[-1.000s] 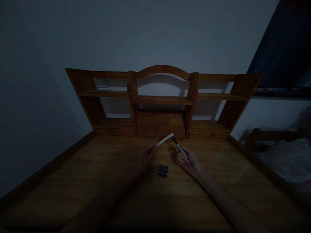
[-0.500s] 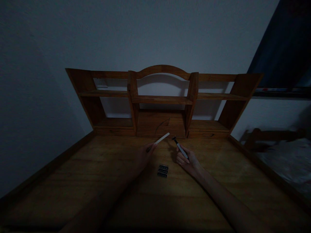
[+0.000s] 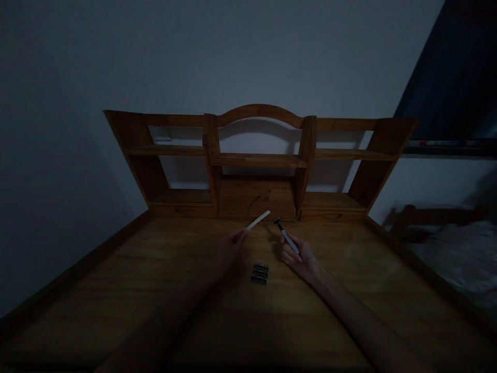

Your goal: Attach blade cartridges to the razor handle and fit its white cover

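My left hand [image 3: 230, 248] is closed round the lower end of a thin white stick [image 3: 258, 220], flat-looking and tilted up to the right. In my right hand [image 3: 300, 256] is a razor [image 3: 289, 240] with a grey handle and a dark neck. Its head points up and left, a short gap from the stick's tip. On the desk below and between both hands lies a small dark pack [image 3: 260, 273] with several rows, perhaps razor cartridges; the dim light hides its detail.
A wooden desk [image 3: 186, 331] spreads under my arms, with raised side edges. Along its back stands a wooden shelf unit [image 3: 258, 159] against the wall. To the right are a dark window or curtain [image 3: 450, 72] and a bed with pale bedding [image 3: 462, 254].
Both hands keep nearly the same place and grip. The stick and the razor have shifted only very slightly, and the pack lies where it was.
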Available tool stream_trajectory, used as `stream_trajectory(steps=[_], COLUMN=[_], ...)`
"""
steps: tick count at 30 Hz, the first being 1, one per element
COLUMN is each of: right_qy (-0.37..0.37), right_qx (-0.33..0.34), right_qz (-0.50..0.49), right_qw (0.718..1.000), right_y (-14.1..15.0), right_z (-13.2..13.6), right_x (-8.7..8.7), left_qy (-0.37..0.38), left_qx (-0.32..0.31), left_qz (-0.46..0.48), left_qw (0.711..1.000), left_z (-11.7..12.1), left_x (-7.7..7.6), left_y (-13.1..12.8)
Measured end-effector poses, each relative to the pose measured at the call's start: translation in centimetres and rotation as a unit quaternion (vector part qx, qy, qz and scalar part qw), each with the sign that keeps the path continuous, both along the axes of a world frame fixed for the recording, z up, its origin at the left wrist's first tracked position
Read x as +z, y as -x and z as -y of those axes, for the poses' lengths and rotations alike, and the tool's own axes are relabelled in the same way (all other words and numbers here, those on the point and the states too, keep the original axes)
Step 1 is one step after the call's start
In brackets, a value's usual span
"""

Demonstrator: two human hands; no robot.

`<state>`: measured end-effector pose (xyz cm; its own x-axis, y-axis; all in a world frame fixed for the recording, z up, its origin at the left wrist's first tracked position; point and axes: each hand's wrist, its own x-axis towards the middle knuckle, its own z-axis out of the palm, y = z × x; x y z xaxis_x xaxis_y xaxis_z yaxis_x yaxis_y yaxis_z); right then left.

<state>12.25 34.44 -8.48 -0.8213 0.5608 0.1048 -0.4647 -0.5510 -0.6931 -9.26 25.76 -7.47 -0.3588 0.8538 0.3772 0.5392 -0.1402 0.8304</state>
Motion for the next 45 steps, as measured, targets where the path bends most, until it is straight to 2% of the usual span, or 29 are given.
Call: stream_trajectory(steps=[5, 11, 21, 25, 28, 33, 40, 45], right_qy=[-0.001, 0.000, -0.001, -0.005, -0.005, -0.005, -0.003, -0.001], right_qx=[-0.008, -0.002, -0.002, -0.006, -0.003, 0.001, -0.011, -0.009], right_qz=[0.007, 0.010, 0.007, 0.009, 0.009, 0.018, 0.012, 0.015], right_qw=[1.000, 1.000, 1.000, 1.000, 1.000, 1.000, 1.000, 1.000], right_y=[0.1, 0.1, 0.0, 0.0, 0.0, -0.1, 0.0, 0.1], right_z=[0.0, 0.0, 0.2, 0.3, 0.3, 0.3, 0.6, 0.5], right_x=[0.2, -0.1, 0.1, 0.3, 0.1, 0.2, 0.7, 0.5], left_qy=[0.017, 0.061, 0.030, 0.008, 0.016, 0.033, 0.012, 0.052], left_qx=[-0.026, -0.022, 0.005, 0.000, -0.015, 0.029, -0.002, 0.021], left_qz=[-0.016, -0.040, -0.019, -0.024, -0.052, -0.048, -0.042, -0.039], left_qw=[0.999, 0.997, 0.999, 1.000, 0.998, 0.998, 0.999, 0.998], left_z=[-0.1, 0.0, 0.1, 0.3, 0.2, 0.1, 0.5, 0.2], left_x=[-0.3, -0.4, 0.1, 0.2, 0.1, 0.2, 0.5, 0.3], left_y=[-0.5, -0.3, 0.3, -0.5, -1.0, -0.1, -0.5, -0.3])
